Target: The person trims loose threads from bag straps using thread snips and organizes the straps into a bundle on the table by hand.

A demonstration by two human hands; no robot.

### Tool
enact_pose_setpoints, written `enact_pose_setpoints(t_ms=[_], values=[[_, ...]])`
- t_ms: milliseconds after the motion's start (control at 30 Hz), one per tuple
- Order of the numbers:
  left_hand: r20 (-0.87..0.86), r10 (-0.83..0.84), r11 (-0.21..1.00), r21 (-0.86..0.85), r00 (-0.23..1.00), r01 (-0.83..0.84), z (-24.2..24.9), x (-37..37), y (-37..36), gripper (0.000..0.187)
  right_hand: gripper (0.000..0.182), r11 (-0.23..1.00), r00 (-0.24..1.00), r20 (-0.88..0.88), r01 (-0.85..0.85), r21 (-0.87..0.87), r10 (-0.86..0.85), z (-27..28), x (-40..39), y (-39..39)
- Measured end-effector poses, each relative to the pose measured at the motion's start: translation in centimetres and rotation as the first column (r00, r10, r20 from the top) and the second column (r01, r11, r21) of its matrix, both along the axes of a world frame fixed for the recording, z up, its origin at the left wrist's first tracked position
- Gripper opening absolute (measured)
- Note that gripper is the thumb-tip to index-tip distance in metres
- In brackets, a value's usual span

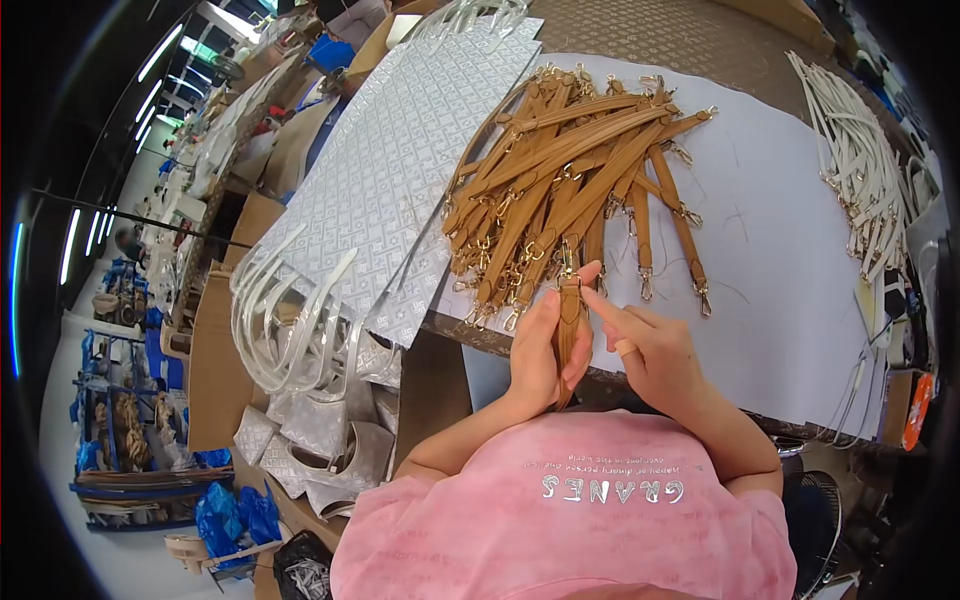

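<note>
I have a tan leather strap with stitched edges (568, 330) upright between the hands, above the near edge of the table, its gold-coloured metal clasp (570, 264) pointing at the heap of similar tan straps (575, 165). The left hand (538, 352) is partly closed, thumb on one side of the strap and fingers curled around behind it. The right hand (660, 357) is half curled, a beige band (625, 347) round one finger and its index finger stretched to the strap just below the clasp. I read the step in hand as close fingertip work at that clasp end; to my eye, any move there calls for a steady left hold and light, precise pressure from the right.

I can't tell whether the right fingertip presses the leather or only meets its edge, nor which hand owns the pink fingertip beside the clasp. The right thumb is hard to pick out. The strap's lower end runs down behind the left hand towards the pink shirt (590, 510), so I lose its far tip. The clasp blurs into the metal hooks behind it, and I can't make out if it is open.
</note>
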State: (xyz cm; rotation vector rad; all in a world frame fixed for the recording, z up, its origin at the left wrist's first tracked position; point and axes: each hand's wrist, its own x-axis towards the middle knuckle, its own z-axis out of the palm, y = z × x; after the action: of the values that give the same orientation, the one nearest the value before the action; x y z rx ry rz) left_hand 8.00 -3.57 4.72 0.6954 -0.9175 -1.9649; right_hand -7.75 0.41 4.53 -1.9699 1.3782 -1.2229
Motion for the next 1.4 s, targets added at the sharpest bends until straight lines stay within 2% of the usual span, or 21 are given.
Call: enact_pose_setpoints(t_ms=[300,433,667,733,767,800,833,867,900,1000,1067,1133,1300,1400], values=[[-0.047,0.008,0.998,-0.061,0.999,-0.011,-0.6,-0.5,-0.3,0.059,0.052,0.999,0.997,-0.074,0.035,0.018,-0.033,0.4,0.1,0.3],[-0.057,0.019,0.996,-0.091,0.998,-0.024,-0.9,-0.9,-0.4,0.059,0.052,0.998,0.998,-0.014,0.06,0.025,-0.059,0.2,0.5,0.2],[-0.015,0.038,0.996,-0.074,0.999,-0.039,-0.5,-0.8,0.0,0.057,0.041,0.995,0.976,0.206,0.088,-0.052,-0.076,-1.2,1.4,-0.4],[0.01,0.001,0.997,-0.071,1.0,0.0,-0.5,-0.6,0.0,0.056,0.033,0.953,0.946,0.191,0.285,-0.102,-0.262,-0.9,0.6,0.2],[0.009,0.0,0.998,-0.07,1.0,0.001,-0.5,-0.5,-0.1,0.056,0.029,0.835,0.87,0.159,0.493,-0.244,-0.467,-0.8,-1.6,-0.5],[0.029,0.006,0.999,-0.04,1.0,-0.005,-0.5,-0.4,-0.1,0.056,0.026,0.782,0.789,0.367,0.586,-0.211,-0.492,1.0,-3.5,-0.9],[0.05,0.013,1.0,-0.008,0.999,-0.013,-0.6,-0.1,-0.2,0.056,0.022,0.723,0.672,0.565,0.667,-0.179,-0.479,2.8,-5.4,-1.4],[0.075,0.023,0.999,0.027,0.997,-0.025,-0.7,0.1,-0.1,0.056,0.019,0.813,0.401,0.869,0.582,0.005,-0.292,5.5,-6.3,-0.9],[0.077,0.029,0.999,0.031,0.997,-0.032,-0.7,0.2,0.0,0.056,0.019,0.817,0.401,0.868,0.576,0.009,-0.292,5.3,-6.1,-0.9],[0.036,0.016,1.0,0.008,0.999,-0.016,-0.2,0.0,0.2,0.054,0.014,0.949,0.768,0.557,0.263,0.174,-0.315,3.5,-5.0,-0.9],[0.026,0.012,1.0,0.016,1.0,-0.013,-0.3,-0.4,0.3,0.054,0.022,0.988,0.956,0.247,0.148,0.047,-0.155,1.7,-3.0,-1.0],[0.016,0.007,0.999,0.034,1.0,-0.007,-0.3,-0.7,0.5,0.054,0.021,0.975,0.978,0.176,0.142,-0.17,-0.111,1.1,-0.4,-1.6],[0.043,-0.038,0.999,-0.01,0.998,0.038,-0.8,-0.5,0.4,0.052,0.018,0.979,0.977,0.152,0.166,-0.12,-0.147,0.6,1.3,-1.6],[0.089,0.014,0.999,-0.045,0.996,-0.01,-0.6,-0.9,0.6,0.05,0.014,0.975,0.969,0.166,0.199,-0.093,-0.182,0.2,1.3,-1.9]])
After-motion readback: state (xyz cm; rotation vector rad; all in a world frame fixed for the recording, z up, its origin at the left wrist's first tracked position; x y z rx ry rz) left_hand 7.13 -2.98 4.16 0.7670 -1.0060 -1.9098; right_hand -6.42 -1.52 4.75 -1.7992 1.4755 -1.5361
